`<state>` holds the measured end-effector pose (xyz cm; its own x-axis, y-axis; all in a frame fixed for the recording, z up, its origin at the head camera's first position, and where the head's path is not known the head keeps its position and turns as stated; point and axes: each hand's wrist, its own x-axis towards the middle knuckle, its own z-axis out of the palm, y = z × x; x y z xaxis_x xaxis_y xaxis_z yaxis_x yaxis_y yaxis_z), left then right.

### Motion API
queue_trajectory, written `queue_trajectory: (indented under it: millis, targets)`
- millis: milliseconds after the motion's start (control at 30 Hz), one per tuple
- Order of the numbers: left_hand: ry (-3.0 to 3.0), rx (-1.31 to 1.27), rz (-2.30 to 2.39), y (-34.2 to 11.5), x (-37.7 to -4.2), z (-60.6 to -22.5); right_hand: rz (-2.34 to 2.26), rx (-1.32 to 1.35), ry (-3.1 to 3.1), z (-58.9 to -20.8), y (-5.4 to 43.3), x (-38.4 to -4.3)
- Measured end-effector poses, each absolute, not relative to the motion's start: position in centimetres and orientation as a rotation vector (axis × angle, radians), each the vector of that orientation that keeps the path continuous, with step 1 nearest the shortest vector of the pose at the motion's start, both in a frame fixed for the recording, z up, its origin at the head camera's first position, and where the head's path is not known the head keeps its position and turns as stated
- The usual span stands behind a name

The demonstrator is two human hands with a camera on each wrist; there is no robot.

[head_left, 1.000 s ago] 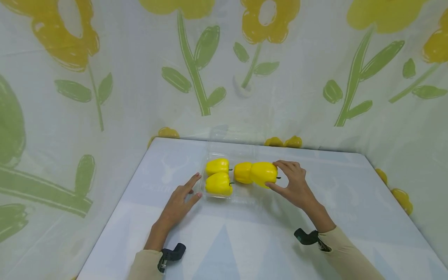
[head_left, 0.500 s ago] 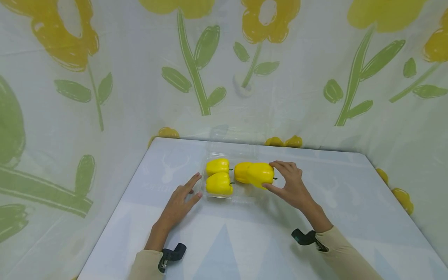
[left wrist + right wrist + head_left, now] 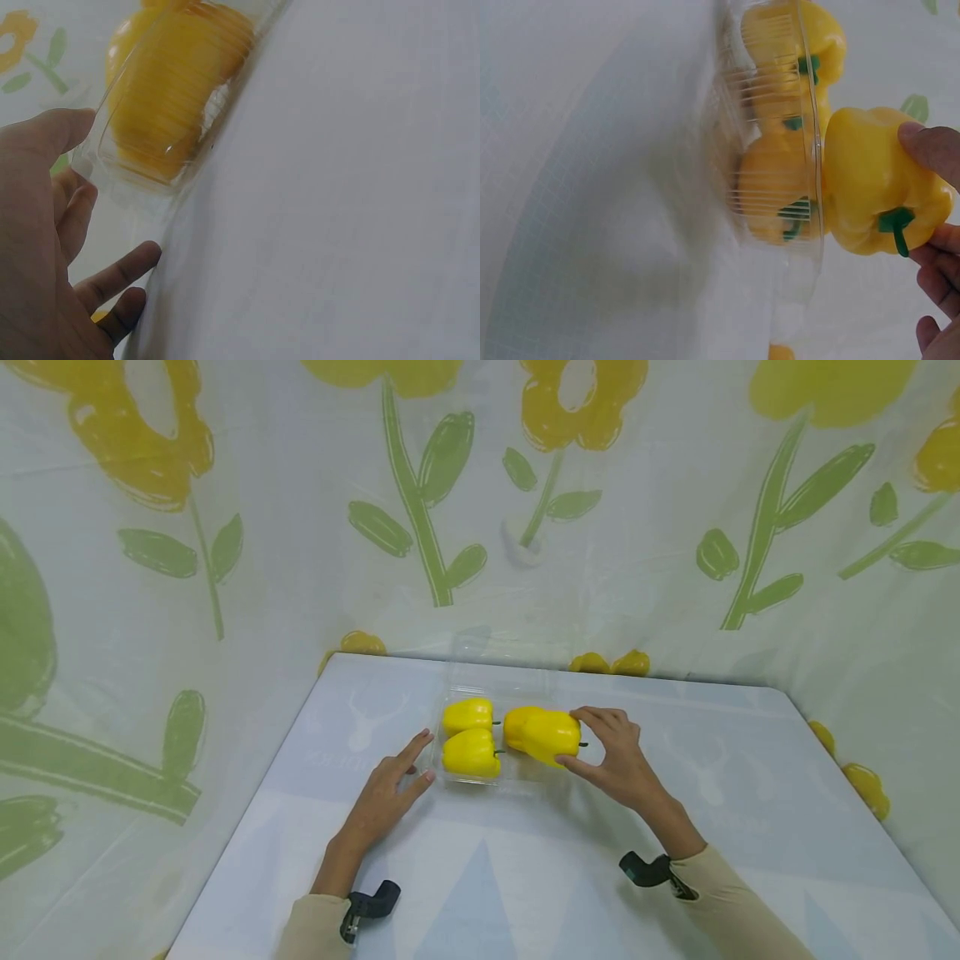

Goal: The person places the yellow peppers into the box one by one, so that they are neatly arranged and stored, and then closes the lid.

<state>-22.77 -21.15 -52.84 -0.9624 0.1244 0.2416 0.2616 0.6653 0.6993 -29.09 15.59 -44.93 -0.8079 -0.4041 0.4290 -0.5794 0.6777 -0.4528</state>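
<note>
A clear plastic clamshell box (image 3: 472, 782) lies on the table with its lid (image 3: 498, 653) folded back. Inside its left half sit two yellow bell peppers, the back one (image 3: 467, 716) and the front one (image 3: 471, 754); a third pepper (image 3: 521, 723) is at the back right. My right hand (image 3: 613, 758) pinches a fourth yellow bell pepper (image 3: 881, 180) between thumb and fingers, raised above the box's right side and partly covering the third one. Fingers spread, my left hand (image 3: 384, 793) is at the box's left side; in the left wrist view its thumb reaches the clear wall (image 3: 142, 169).
The pale table (image 3: 600, 877) spreads around the box, with its far edge close to the flower-printed curtain (image 3: 622, 560). A dark wrist camera (image 3: 371, 906) is strapped on the left wrist, another (image 3: 647, 868) on the right.
My right hand has carried the held pepper leftward and slightly down, so it now overlaps the back right pepper more. The left hand and the box have stayed put.
</note>
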Motion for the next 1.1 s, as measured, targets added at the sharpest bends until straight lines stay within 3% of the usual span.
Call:
queue_trajectory:
  millis: [1100]
  targets:
    - [-2.712,-0.325,-1.182,-21.2,-23.0,-52.9,0.875,0.816,-2.640,-45.6,14.2,-28.7]
